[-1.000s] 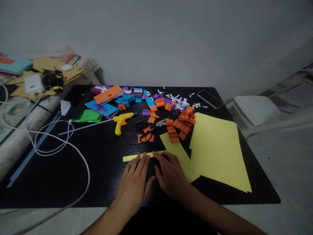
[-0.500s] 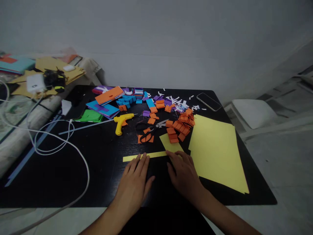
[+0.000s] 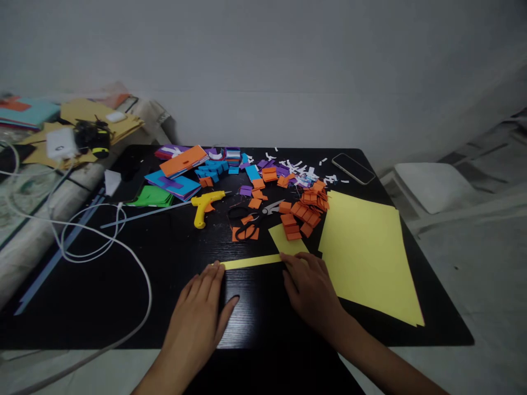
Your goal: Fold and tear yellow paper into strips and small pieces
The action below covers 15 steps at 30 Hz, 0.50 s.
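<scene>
- the left hand (image 3: 195,312) lies palm down, fingers side by side and thumb spread away, fingertips on the left end of the yellow strip.
- the right hand (image 3: 315,291) is loosely bent, thumb apart from the forefinger, which touches the strip's right end; whether its partly hidden fingers press anything else, i cannot tell.
- the yellow strip (image 3: 252,262) runs between the hands, looking flat on the black desk (image 3: 123,323). the step in hand seems to be straightening or smoothing it; the next move, i judge, calls for light, even pressure at both ends, so the thin paper neither skids nor buckles.
- a white cable (image 3: 146,274) loops over the desk's left side.
- a smaller yellow sheet (image 3: 285,240) is just beyond the right hand, partly covered by it; the large yellow sheets (image 3: 364,252) lie stacked to the right.
- the scissors (image 3: 272,207) rest open past the strip, one handle loop over an orange piece (image 3: 254,233).
- the yellow glue gun (image 3: 202,207) lies on its side to their left, with green paper (image 3: 152,196) further left.
- the folded orange pieces (image 3: 306,211) are heaped near the large sheets' far left corner.
- farther back lie white scraps (image 3: 307,176), a blue booklet (image 3: 175,185), an orange booklet (image 3: 184,161) and a phone (image 3: 353,168).
</scene>
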Tool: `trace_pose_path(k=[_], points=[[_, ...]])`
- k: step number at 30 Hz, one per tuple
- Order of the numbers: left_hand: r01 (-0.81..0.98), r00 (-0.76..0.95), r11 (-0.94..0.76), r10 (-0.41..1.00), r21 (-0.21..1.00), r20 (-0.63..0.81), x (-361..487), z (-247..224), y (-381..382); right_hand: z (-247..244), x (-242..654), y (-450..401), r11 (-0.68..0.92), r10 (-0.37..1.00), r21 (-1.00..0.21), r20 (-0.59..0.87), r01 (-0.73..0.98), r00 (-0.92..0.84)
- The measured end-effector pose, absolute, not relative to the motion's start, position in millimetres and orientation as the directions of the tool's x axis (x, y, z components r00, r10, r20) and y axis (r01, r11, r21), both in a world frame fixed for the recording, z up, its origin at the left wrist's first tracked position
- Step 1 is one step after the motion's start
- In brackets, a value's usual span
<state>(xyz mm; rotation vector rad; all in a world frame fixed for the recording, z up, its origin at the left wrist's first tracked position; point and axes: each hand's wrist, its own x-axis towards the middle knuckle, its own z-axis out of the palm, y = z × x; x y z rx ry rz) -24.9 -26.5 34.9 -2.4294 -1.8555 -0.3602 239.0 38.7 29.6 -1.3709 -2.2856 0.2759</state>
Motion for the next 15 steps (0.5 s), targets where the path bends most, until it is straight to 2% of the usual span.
trace_pose_path(k=[3,10,15], points=[[0.968,0.208,-0.233,0.952,0.093,0.224,-36,35,-31,29,239,42,0.481,0.875,-0.413,0.283,0.773,-0.393],[0.958,0.185,-0.222,0.962,0.181,0.2,-47,40,-22,38,226,55,0.503,0.858,-0.395,0.33,0.769,-0.393],[0.932,0.183,-0.248,0.952,0.263,0.247,-42,50,10,44,200,67,0.625,0.773,-0.447,0.243,0.64,-0.586]])
